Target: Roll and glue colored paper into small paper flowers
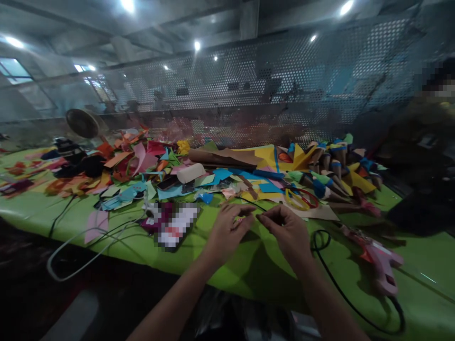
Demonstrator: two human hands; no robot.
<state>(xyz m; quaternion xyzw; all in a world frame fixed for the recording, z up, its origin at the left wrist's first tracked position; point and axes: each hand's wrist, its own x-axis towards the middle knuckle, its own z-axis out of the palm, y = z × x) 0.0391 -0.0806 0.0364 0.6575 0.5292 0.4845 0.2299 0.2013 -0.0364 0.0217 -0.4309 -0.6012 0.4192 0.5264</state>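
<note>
Both my hands are raised over the front of the green table, close together with a small gap between the fingertips. The fingers of my left hand [227,232] are curled into a pinch, with a tiny pinkish speck showing by the thumb. My right hand [289,234] also pinches thumb to fingers. Whatever either pinch holds is too small to make out. A thin black cord [253,203] shows just behind the fingertips. To the right lies a pink glue gun [382,265] with a black cable. A phone [179,225] rests left of my left hand.
Coloured felt-like scraps [137,156] heap along the back of the green table [138,241]. Yellow-handled scissors [296,199] lie beyond my right hand. Cone-shaped pieces [337,166] pile at the back right. A white cable [57,272] loops over the front edge. Another person [415,142] is at right.
</note>
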